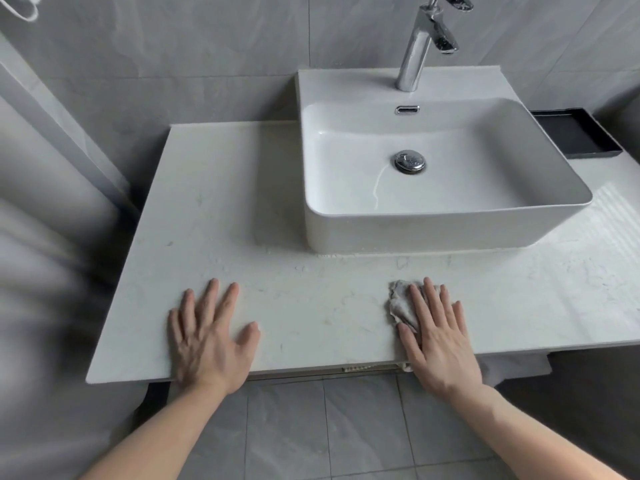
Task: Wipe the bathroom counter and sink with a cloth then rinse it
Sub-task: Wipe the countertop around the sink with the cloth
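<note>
One crumpled grey cloth (401, 304) lies under the right hand (438, 336).

Two bare arms reach in from the near side, one on the left and one on the right. The left hand (211, 336) lies flat, palm down, with its fingers straight and spread apart and its thumb sticking out to the right. The right hand (438, 336) also lies flat, palm down, with straight fingers close together that point to the far side. Both wrists are straight. The hands stay well apart.
</note>
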### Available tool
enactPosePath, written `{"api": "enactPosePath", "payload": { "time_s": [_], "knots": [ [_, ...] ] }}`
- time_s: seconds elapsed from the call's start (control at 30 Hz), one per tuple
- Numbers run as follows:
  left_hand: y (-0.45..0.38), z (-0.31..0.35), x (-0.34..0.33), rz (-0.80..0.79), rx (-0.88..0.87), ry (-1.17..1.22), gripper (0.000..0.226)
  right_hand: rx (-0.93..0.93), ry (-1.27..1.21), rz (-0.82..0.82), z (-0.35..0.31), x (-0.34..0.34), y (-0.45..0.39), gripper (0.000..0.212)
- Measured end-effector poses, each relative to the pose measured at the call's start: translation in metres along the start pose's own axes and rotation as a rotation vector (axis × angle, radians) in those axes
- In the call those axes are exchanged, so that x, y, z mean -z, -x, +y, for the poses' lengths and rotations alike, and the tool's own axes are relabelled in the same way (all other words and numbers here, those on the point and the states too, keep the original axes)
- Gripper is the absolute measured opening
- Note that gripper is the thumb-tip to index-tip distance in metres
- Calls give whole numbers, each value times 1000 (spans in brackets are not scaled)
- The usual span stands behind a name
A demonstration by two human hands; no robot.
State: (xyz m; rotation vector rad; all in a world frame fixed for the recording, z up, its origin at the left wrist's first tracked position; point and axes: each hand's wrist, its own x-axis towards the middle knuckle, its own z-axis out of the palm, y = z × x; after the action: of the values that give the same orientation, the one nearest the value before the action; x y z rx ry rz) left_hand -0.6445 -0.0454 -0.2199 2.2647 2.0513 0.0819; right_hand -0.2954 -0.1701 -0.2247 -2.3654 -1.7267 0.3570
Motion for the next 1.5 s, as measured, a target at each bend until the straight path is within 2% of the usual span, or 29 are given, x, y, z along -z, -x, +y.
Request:
{"api": "enactPosePath", "payload": {
  "time_s": [0.1, 0.23, 0.3, 0.4, 0.5, 0.63, 0.73, 0.83, 0.93, 1.03, 1.1, 1.2, 1.33, 1.4, 1.5],
  "knots": [
    [0, 1, 1, -7, -4, 2, 77, 0, -4, 39, -50, -17, 5, 70],
    [-1, -1, 2, -4, -18, 28, 73, 158, -53, 14, -133, -41, 14, 69],
    [-1, -4, 1, -6, -28, 39, 71, 179, -53, 0, -166, -52, 16, 66],
    [-2, -9, 3, -25, -52, 73, 68, 183, -81, 1, -176, -55, 16, 62],
    [-4, -14, 8, -59, -70, 175, 67, 237, -95, -30, -155, -48, 15, 61],
    [-12, -38, 21, -107, -82, 400, 62, 46, -78, 4, -111, -28, 5, 63],
    [-28, -83, 31, 2, -84, 460, 58, -123, -63, 26, -89, -21, 4, 64],
    [-50, -131, 31, 108, 37, 472, 57, -246, -52, 37, -105, -30, 5, 69],
    [-68, -158, 26, 34, 228, 647, 57, -292, -18, 51, -144, -44, 8, 68],
    [-77, -163, 17, -147, 390, 780, 57, -197, -28, 44, -193, -55, 16, 72],
    [-80, -165, 12, -185, 423, 791, 56, -89, -57, 17, -232, -66, 24, 70],
    [-83, -172, 8, -205, 412, 829, 63, 63, -70, -19, -294, -86, 31, 67],
    [-82, -176, 6, -180, 357, 855, 52, 194, -113, -44, -361, -106, 31, 65],
    [-81, -177, 3, -162, 345, 851, 52, 239, -135, -53, -376, -114, 30, 62],
    [-81, -178, 1, -139, 331, 831, 60, 296, -190, -67, -366, -112, 27, 59]
  ]
}}
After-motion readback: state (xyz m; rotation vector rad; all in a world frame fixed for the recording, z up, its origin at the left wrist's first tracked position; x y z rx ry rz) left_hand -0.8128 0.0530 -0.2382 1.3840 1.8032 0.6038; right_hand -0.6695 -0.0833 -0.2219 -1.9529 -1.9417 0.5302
